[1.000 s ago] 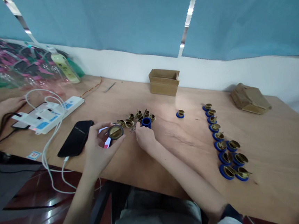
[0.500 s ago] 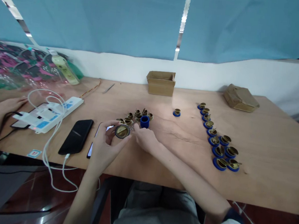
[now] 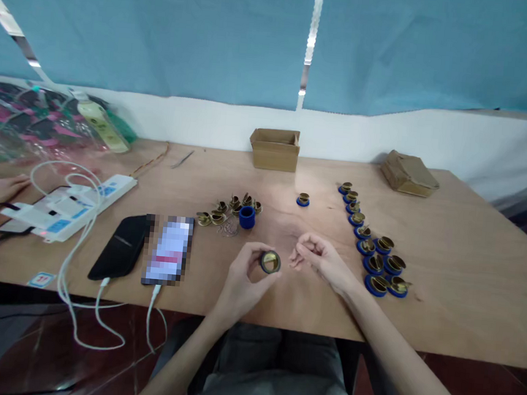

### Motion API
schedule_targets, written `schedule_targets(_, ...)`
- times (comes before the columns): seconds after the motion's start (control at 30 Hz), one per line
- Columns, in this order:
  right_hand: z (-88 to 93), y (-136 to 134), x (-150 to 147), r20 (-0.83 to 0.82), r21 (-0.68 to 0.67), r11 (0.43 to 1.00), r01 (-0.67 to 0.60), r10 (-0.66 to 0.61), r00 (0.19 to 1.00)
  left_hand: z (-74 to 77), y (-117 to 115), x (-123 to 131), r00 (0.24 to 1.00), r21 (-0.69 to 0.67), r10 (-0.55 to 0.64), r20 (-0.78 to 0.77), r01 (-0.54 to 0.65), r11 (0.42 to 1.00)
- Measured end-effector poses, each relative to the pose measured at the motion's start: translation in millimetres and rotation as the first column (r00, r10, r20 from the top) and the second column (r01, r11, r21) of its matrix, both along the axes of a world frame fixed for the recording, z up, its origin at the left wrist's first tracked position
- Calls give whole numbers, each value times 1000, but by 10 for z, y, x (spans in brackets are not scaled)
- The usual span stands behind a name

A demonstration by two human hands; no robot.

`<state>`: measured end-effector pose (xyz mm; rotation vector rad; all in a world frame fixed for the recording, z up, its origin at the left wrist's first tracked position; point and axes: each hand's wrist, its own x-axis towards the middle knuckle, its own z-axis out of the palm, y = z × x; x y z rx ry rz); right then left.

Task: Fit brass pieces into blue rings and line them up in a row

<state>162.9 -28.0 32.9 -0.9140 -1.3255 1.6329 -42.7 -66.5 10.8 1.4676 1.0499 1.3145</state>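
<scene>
My left hand (image 3: pixel 242 278) grips a round brass piece with a dark rim (image 3: pixel 270 261) between thumb and fingers, just over the table. To its right, my right hand (image 3: pixel 325 261) has its fingers pinched together; whatever they hold, if anything, is too small to make out. Beyond my left hand lies a cluster of loose brass pieces (image 3: pixel 218 217), beside a small pile of thin silvery wire bits (image 3: pixel 228 227) and a stack of blue rings (image 3: pixel 247 217). Several brass pieces on blue rings (image 3: pixel 366 247) stand in rows at the right, and one more (image 3: pixel 303 200) sits apart.
An open cardboard box (image 3: pixel 274 152) and a closed carton (image 3: pixel 409 173) stand at the back. On the left are a black phone (image 3: pixel 119 247), a lit phone (image 3: pixel 169 251), a power strip (image 3: pixel 76 206) with white cables, tweezers (image 3: pixel 182 160), a bottle (image 3: pixel 101 123) and another person's hand (image 3: pixel 1 192).
Both hands have moved right and nearer, away from the brass cluster and wire pile. My left hand still holds the round brass piece. The lit phone is now uncovered.
</scene>
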Motion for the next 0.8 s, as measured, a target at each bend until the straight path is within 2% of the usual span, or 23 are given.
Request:
schedule_targets(0.1,-75,-144,141,-3,-52,997,57,-57,998,-161,-42,167,996,-99,-63,63,69,993)
schedule_targets(0.2,-119,-155,186,71,-43,997,62,-59,996,-234,-50,209,991,-152,-100,88,113,982)
schedule_targets(0.33,-109,36,209,198,11,1000,27,-29,980,-226,-13,162,994,-160,-83,66,92,983)
schedule_targets(0.4,-92,167,218,237,-19,998,-61,64,969,-211,10,136,995,-173,-70,66,81,982)
schedule_targets(0.5,-97,327,207,209,-93,979,-181,197,958,-197,30,118,996,-203,-61,59,72,976)
schedule_targets(0.63,-165,392,172,153,-130,976,-173,192,969,-193,31,124,998,-216,-56,39,63,974)
schedule_targets(0.8,-181,321,199,143,-124,974,-191,209,967,-190,17,133,998,-223,-52,26,57,973)
